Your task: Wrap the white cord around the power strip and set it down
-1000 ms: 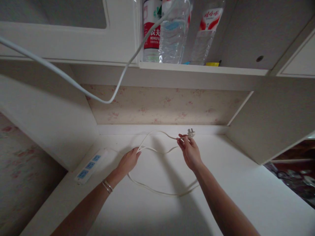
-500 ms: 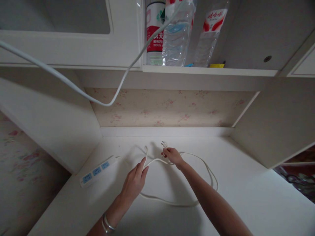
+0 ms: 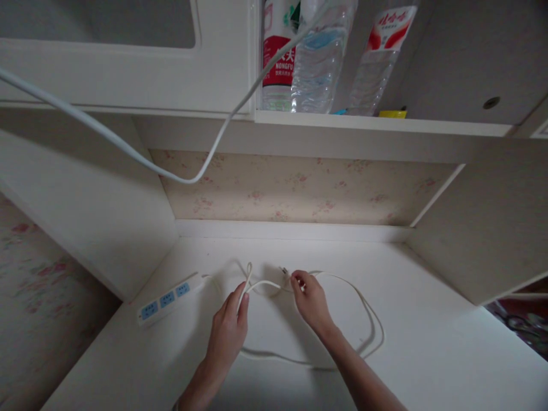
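Note:
My left hand [image 3: 229,325] is closed on the white power cord [image 3: 266,283], which forms a small upright loop above its fingertips. To its right, my right hand [image 3: 313,303] pinches the cord's plug end between thumb and fingers. The plug [image 3: 284,272] shows only in part, its metal prongs pointing up and left; the fingers cover the rest. More cord lies in a wide loop around and below the hands on the white desktop. Left of my left hand rests a white power strip [image 3: 169,299] with blue socket faces, and a cord leaves its right end.
A thick white cable [image 3: 107,132] hangs across the upper left, close to the camera. Overhead, a shelf [image 3: 385,127] holds several plastic bottles [image 3: 321,68]. White side panels [image 3: 483,228] and a flowered back wall [image 3: 274,191] enclose the desktop [image 3: 428,331].
Both hands have drawn slightly lower toward me, the left also shifting left. My right hand has turned, and its fingers now hide more of the plug. The camera view has shifted a little.

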A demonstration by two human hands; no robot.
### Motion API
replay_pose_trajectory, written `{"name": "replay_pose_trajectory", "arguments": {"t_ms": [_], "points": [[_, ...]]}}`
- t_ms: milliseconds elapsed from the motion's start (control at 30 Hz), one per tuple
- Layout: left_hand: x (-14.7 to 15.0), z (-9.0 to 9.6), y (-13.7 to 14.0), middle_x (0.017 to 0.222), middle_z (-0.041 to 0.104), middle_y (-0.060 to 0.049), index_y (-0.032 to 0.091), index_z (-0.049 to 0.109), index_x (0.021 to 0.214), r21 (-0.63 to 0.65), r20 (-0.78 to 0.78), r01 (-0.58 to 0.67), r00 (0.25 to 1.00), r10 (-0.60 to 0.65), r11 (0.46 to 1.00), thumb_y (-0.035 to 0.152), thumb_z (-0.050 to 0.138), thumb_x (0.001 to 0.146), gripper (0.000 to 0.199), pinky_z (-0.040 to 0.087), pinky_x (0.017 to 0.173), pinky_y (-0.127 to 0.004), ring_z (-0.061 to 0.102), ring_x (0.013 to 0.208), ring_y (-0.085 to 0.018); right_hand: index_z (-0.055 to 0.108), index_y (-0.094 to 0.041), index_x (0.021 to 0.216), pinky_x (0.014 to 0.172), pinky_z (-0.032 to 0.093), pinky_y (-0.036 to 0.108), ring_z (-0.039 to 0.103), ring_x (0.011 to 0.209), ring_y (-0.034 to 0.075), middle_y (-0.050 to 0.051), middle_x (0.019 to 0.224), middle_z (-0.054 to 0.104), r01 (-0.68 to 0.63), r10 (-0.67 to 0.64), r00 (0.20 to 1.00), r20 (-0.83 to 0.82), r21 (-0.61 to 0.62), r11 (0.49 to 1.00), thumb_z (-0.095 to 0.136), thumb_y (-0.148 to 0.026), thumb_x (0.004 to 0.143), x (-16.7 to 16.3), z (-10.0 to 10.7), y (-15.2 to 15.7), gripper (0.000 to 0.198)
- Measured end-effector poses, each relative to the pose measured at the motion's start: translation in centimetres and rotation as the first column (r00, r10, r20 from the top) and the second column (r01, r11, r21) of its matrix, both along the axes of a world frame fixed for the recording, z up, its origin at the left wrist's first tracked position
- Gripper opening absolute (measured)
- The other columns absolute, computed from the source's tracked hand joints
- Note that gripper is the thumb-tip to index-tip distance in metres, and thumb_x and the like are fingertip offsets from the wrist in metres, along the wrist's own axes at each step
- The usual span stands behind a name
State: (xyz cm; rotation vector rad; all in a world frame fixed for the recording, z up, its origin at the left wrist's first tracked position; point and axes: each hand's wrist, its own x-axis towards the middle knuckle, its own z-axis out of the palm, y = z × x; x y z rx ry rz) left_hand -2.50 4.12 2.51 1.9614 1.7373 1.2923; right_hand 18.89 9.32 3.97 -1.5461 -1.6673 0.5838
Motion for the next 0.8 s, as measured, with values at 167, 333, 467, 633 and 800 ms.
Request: {"name": "replay_pose_trajectory", "arguments": {"t_ms": [167,333,467,633,800], "points": [[0.8,0.8,0.1,0.107,0.068,-0.01,0.019,0.057,0.117,-0.159,0.43,-0.017,0.899,0.085,0.987,0.044,0.046,0.09,0.039,0.051,0.085,-0.035,0.063,0.1,-0.023,0.059,-0.021,0.111,0.071,0.051,0.029,0.063,0.087,0.018,0.006,0.102,0.066,-0.382,0.368,0.901,-0.229,-0.02,0.924,0.046,-0.038,0.091,-3.1,-0.4,-3.4,0.029],[0.8,2.6,-0.5,0.073,0.061,0.001,0.02,0.061,0.103,-0.298,0.761,0.089,0.624,0.18,0.95,0.048,0.062,0.077,0.039,0.045,0.057,-0.022,0.058,0.066,-0.013,0.03,-0.018,0.144,0.111,0.028,0.047,0.027,0.138,0.025,0.014,0.149,0.033,-0.424,0.424,0.905,-0.036,0.019,0.905,0.051,-0.029,0.087,-5.6,-2.1,-1.6,0.061],[0.6,3.2,-1.2,0.068,0.055,0.003,0.019,0.061,0.091,-0.291,0.82,0.228,0.56,0.119,0.929,0.043,0.063,0.077,0.028,0.036,0.05,-0.018,0.048,0.059,-0.009,0.018,-0.014,0.148,0.113,0.022,0.047,0.019,0.141,0.025,0.017,0.152,0.024,-0.514,0.509,0.858,0.078,0.103,0.851,0.051,-0.026,0.085,-7.3,-1.2,1.0,0.071],[0.2,2.9,-1.7,0.063,0.049,0.005,0.019,0.059,0.091,-0.224,0.785,0.299,0.619,-0.01,0.928,0.043,0.059,0.082,0.026,0.028,0.047,-0.019,0.037,0.052,-0.007,0.058,-0.021,0.116,0.099,0.039,0.037,0.053,0.11,0.019,0.008,0.114,0.061,-0.75,0.71,0.66,0.246,0.149,0.645,0.046,-0.016,0.087,-8.1,1.5,2.1,0.032],[-0.2,2.8,-1.6,0.068,0.05,0.004,0.02,0.059,0.092,-0.202,0.735,0.242,0.678,-0.016,0.949,0.043,0.06,0.083,0.025,0.036,0.055,-0.02,0.045,0.063,-0.01,0.062,-0.018,0.094,0.089,0.041,0.033,0.056,0.095,0.02,0.007,0.093,0.065,-0.823,0.763,0.517,0.389,-0.02,0.568,0.038,-0.029,0.096,-6.1,4.2,1.3,0.027]]}}
